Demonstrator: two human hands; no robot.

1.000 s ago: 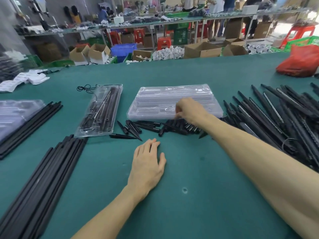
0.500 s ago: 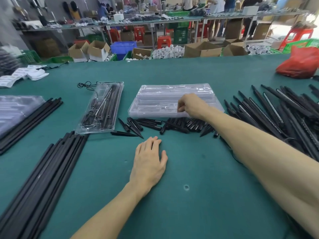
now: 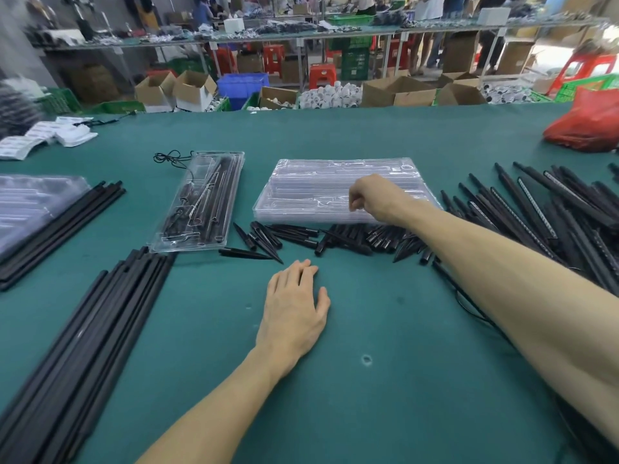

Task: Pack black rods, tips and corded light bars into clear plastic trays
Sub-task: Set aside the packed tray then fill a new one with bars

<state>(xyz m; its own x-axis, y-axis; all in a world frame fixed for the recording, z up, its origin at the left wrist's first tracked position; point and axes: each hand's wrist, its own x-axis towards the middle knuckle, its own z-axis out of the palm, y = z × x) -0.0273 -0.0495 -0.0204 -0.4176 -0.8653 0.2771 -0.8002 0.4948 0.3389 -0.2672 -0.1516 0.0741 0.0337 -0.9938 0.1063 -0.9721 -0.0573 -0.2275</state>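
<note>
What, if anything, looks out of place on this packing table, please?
A black cord spills coiled past the far end of the filled tray, and pointed tips lie scattered at all angles before the empty tray stack.

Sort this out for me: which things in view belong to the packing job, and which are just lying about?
For the job:
stack of clear trays, filled tray, pointed tips, long black rods, corded light bars.

Lying about:
red bag, white packets, cardboard boxes, blue crate, red stools.
</note>
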